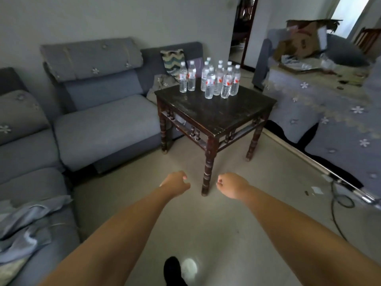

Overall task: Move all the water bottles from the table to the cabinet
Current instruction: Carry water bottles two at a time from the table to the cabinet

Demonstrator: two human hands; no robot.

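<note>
Several clear water bottles [214, 79] with white caps and red labels stand upright on the far part of a dark wooden square table [218, 112]. Two of them [187, 77] stand a little apart on the left of the group. My left hand [176, 183] and my right hand [232, 185] are stretched out in front of me over the floor, short of the table's near corner leg. Both hands are loosely curled with nothing in them. No cabinet is in view.
A grey sofa [99, 120] runs along the left wall up to the table. A covered sofa [329, 112] with a cardboard box [305, 38] stands on the right. A cable [338, 203] lies on the floor at right. A doorway [243, 27] opens behind the table.
</note>
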